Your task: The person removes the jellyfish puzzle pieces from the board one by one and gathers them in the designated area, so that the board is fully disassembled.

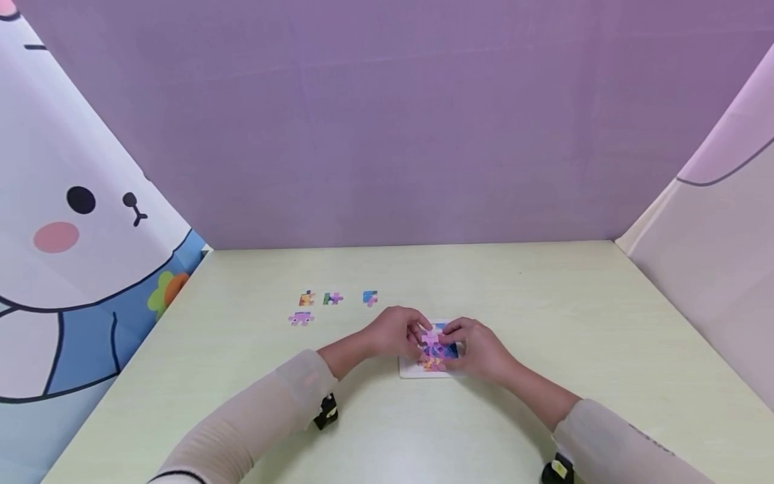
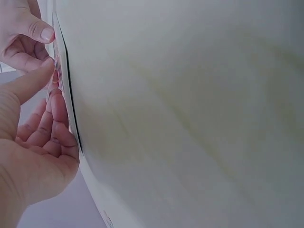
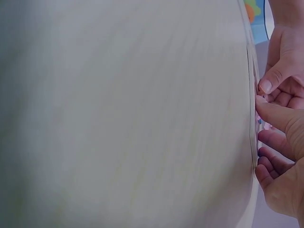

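A small jigsaw puzzle (image 1: pixel 437 351) with pink, blue and orange printing lies in a white tray (image 1: pixel 411 372) on the table. At its left side, my left hand (image 1: pixel 393 332) pinches a pink puzzle piece (image 1: pixel 431 337) between thumb and fingers, low over the picture. My right hand (image 1: pixel 482 351) rests at the puzzle's right side, its thumb and index finger spread apart and touching it. Both wrist views show the tray edge-on, with the left hand (image 2: pixel 40 137) and right hand (image 3: pixel 285 147) close together. Fingers hide parts of the picture.
Several loose pieces lie farther back on the left: an orange piece (image 1: pixel 306 298), a green and pink piece (image 1: pixel 332 298), a blue piece (image 1: pixel 370 298) and a pink piece (image 1: pixel 301 318). A purple panel (image 1: pixel 411 134) stands behind the pale table (image 1: pixel 514 282).
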A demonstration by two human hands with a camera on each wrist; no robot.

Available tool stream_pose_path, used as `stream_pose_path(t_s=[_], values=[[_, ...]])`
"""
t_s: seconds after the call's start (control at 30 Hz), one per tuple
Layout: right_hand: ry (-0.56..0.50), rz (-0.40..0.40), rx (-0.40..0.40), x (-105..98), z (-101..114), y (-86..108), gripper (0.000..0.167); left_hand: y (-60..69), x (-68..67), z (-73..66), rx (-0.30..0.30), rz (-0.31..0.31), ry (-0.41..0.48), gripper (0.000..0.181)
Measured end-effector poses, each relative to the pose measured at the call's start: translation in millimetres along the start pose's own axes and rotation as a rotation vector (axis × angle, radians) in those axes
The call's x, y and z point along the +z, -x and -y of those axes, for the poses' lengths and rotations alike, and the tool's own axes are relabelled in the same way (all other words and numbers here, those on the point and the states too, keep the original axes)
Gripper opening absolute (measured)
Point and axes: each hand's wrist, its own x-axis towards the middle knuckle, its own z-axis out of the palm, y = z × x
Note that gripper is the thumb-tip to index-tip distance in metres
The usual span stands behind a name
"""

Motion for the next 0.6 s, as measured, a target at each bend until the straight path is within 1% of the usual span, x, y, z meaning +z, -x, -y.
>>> stream_pose_path(t_s=[0.13,0.27,0.37,0.6], values=[[-0.007,0.005,0.001,0,0,-0.5,0.041,-1.4,0.9,0.7,-0.017,-0.003,-0.015,0.037],[-0.008,0.000,-0.010,1,-1,-1.2,0.042,0.6,-1.1,1.2,-0.017,-0.021,-0.022,0.038],[0.001,-0.001,-0.012,1,-1,-1.6,0.042,3.2,-3.3,3.9,-0.010,-0.034,-0.003,0.038],[0.010,0.007,0.000,0,0,-2.0,0.044,10.8,-7.1,7.7,-0.006,-0.035,0.060,0.038]])
